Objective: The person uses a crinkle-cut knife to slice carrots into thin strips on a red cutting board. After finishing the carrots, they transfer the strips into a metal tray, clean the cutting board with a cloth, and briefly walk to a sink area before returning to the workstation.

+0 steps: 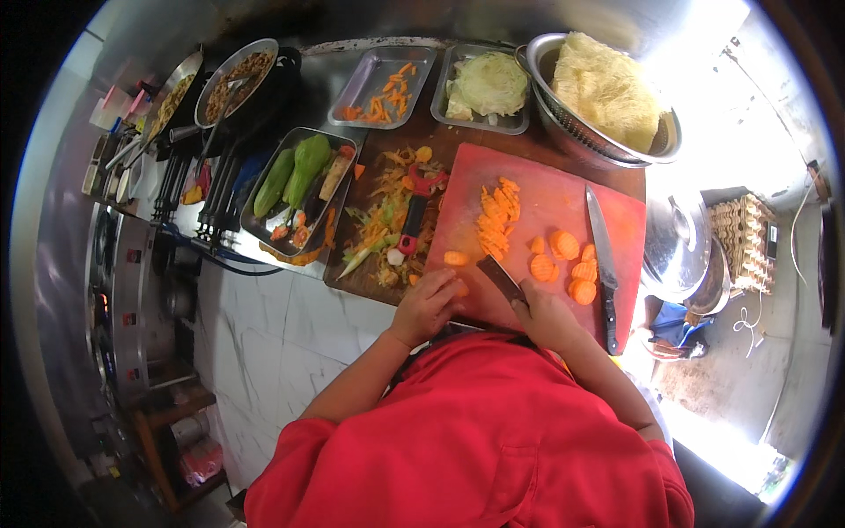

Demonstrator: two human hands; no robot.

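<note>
In the head view I see both forearms slanting up and inward from the red garment (458, 431) along the lower edge; the left hand (429, 308) is turned palm down at the near left part of the red cutting board (547, 189), its fingers bent and close together, just short of a small carrot piece (456, 259); the right hand (547, 315) is clamped around one end of a dark brown tool (498, 278), which points up and leftward over the board; the two hands are apart, with carrot sticks (496, 216) beyond the tool, carrot slices (544, 267) to its right and a knife (599, 231) farther right; I cannot tell whether the left hand grips anything, since its palm is hidden; the tool's gripped end is covered and I cannot make out its blade; the garment hides some of the board's near edge; glare washes out a metal lid (679, 242) at right.
</note>
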